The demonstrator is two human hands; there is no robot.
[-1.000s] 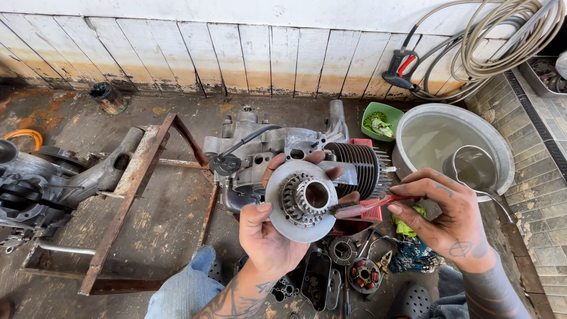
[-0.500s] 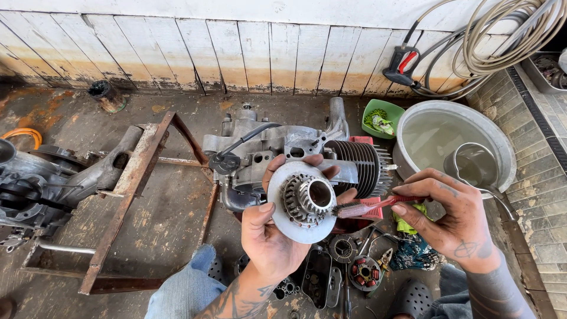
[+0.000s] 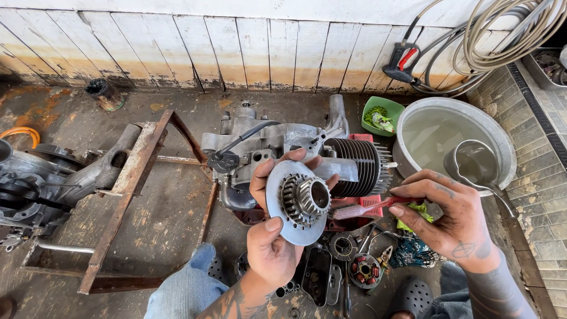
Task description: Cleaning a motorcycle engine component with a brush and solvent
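My left hand [image 3: 273,236] grips a round metal disc with a toothed gear hub [image 3: 298,202], thumb on its lower rim and fingers behind its top edge, held up in front of me. Held in my right hand [image 3: 449,221] is a red toothbrush [image 3: 363,209], whose bristled end points left, just right of the disc. Behind both lies a grey engine block with a finned cylinder [image 3: 295,147] on the concrete floor.
A metal basin of water with a ladle [image 3: 452,142] stands at the right, a green tub [image 3: 381,115] behind it. Small engine parts [image 3: 348,263] lie by my knees. A rusty steel frame [image 3: 142,177], another engine [image 3: 35,183] at left, hoses [image 3: 496,35] on the wall.
The disc has tilted so its gear hub faces more to the right. My right hand has drawn the toothbrush slightly back from the hub.
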